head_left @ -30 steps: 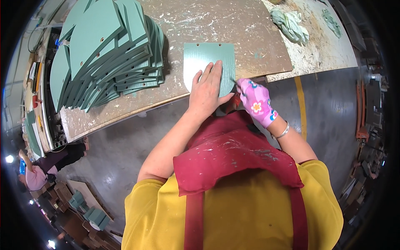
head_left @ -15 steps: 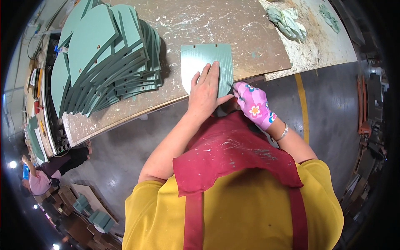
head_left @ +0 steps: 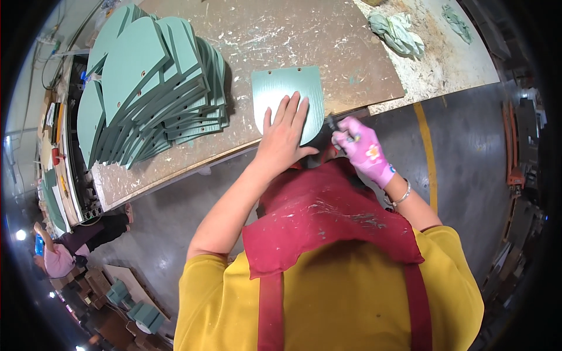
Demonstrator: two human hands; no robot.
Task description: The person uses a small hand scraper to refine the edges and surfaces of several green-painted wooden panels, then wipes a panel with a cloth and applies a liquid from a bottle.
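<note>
A green painted panel [head_left: 264, 88] with one rounded end and small holes along its straight far edge lies on the workbench, its rounded end near the bench's front edge. My bare left hand [head_left: 282, 136] rests flat on it, fingers spread and thumb stretched to the right. My right hand [head_left: 363, 146], in a pink flowered glove, is closed on a small dark tool [head_left: 333, 123] just right of the panel's rounded edge. Blur and the fingers hide the tool's exact kind.
A tall stack of similar green panels [head_left: 132, 70] stands at the left of the workbench [head_left: 246, 35]. A crumpled pale green cloth [head_left: 398, 34] lies at the far right, with a smaller rag [head_left: 456, 23] beyond it. Another person [head_left: 61, 257] is at the far left.
My right hand has drawn slightly right, away from the panel's edge, and the dark tool now shows. My left hand stays on the panel, its fingers more spread.
</note>
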